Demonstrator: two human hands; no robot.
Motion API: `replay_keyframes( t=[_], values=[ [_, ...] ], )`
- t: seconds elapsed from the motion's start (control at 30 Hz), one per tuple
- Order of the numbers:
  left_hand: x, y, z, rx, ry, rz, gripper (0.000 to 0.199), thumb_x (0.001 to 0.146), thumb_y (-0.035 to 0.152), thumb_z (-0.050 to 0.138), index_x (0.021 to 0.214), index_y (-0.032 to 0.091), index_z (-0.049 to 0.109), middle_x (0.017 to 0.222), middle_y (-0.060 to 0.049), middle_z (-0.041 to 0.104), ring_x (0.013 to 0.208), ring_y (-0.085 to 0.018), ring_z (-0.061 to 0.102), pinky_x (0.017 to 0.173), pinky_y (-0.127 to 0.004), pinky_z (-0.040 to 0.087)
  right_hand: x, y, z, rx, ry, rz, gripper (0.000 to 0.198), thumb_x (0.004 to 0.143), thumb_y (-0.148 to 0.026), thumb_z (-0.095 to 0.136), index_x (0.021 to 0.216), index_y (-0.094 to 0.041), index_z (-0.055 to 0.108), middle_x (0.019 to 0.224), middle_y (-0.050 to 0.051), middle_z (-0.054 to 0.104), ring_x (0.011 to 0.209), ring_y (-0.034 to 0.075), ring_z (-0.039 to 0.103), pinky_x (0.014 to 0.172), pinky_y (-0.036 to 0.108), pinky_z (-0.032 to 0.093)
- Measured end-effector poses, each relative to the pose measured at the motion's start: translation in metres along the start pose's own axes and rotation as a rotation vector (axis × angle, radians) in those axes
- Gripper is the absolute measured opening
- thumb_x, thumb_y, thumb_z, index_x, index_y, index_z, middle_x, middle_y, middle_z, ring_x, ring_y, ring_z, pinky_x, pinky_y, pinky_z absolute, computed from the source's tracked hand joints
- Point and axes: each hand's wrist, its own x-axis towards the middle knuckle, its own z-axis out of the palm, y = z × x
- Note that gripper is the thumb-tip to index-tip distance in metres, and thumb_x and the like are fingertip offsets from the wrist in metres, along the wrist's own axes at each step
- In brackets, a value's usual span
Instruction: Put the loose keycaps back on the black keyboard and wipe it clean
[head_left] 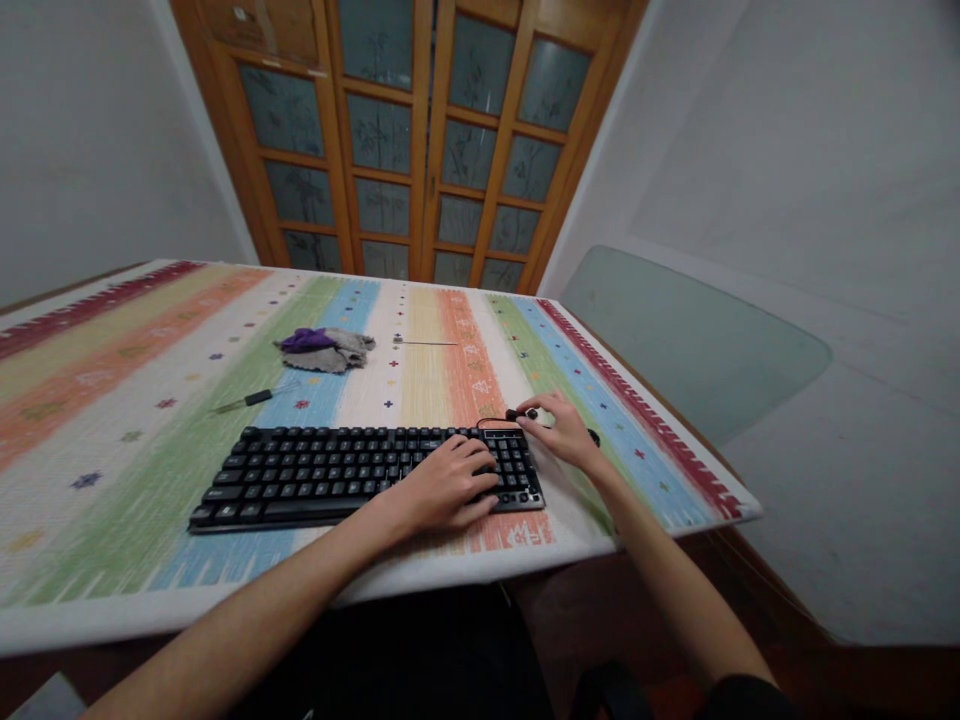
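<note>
A black keyboard (315, 470) lies along the near side of the table. My left hand (450, 480) rests over its right part, fingers spread on the keys, holding nothing. Just past the keyboard's top right corner is my right hand (559, 430). Its thumb and fingers are curled together around a small black piece (532, 413), too small to name. Beside the fingertips sits another small black piece (512, 414). A thin black cable (489, 421) curves there behind the keyboard. A black thing (594, 437) shows partly behind my right wrist.
Farther back lies a grey and purple cloth bundle (322, 348). A thin metal rod with a small handle (424, 343) is to its right. A tool with a black end (258, 397) lies left, behind the keyboard. The striped tablecloth (180, 420) reaches the table's front edge.
</note>
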Motion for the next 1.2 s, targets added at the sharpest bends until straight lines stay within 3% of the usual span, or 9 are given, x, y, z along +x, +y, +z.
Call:
replay_keyframes(
  t=[0.17,0.37,0.83,1.2],
  values=[
    [-0.001,0.0,-0.001,-0.006,0.041,-0.017,0.02,0.093,0.031,0.063,0.102,0.014,0.07,0.111,-0.01,0.07,0.111,-0.027,0.058,0.1,-0.042,0.045,-0.043,-0.035,-0.006,0.215,0.036,-0.066,0.012,0.09,-0.034,0.07,0.096,-0.024,0.071,0.092,0.005,0.072,0.094,0.024,0.062,0.088,0.042,0.05],
    [-0.002,0.001,0.0,-0.026,0.061,-0.028,0.022,0.088,0.033,0.066,0.098,0.014,0.068,0.111,-0.011,0.069,0.111,-0.028,0.058,0.098,-0.043,0.046,-0.078,-0.059,0.005,0.286,0.012,-0.103,0.009,0.088,-0.03,0.072,0.095,-0.025,0.071,0.09,0.005,0.074,0.089,0.024,0.063,0.08,0.043,0.054],
    [0.0,0.004,0.003,-0.087,0.078,0.024,0.013,0.095,0.026,0.061,0.099,0.015,0.067,0.107,-0.009,0.07,0.103,-0.022,0.06,0.091,-0.035,0.048,-0.081,-0.064,0.015,0.227,0.087,-0.281,0.008,0.092,-0.019,0.07,0.098,-0.023,0.074,0.093,0.005,0.076,0.086,0.021,0.064,0.078,0.04,0.051],
    [0.001,0.003,0.006,-0.089,0.081,0.015,0.011,0.094,0.025,0.061,0.097,0.015,0.066,0.106,-0.009,0.07,0.103,-0.023,0.06,0.091,-0.036,0.048,-0.081,-0.065,0.015,0.215,0.133,-0.312,0.011,0.091,-0.018,0.071,0.098,-0.024,0.076,0.093,0.004,0.077,0.085,0.02,0.065,0.078,0.039,0.051]
  ],
)
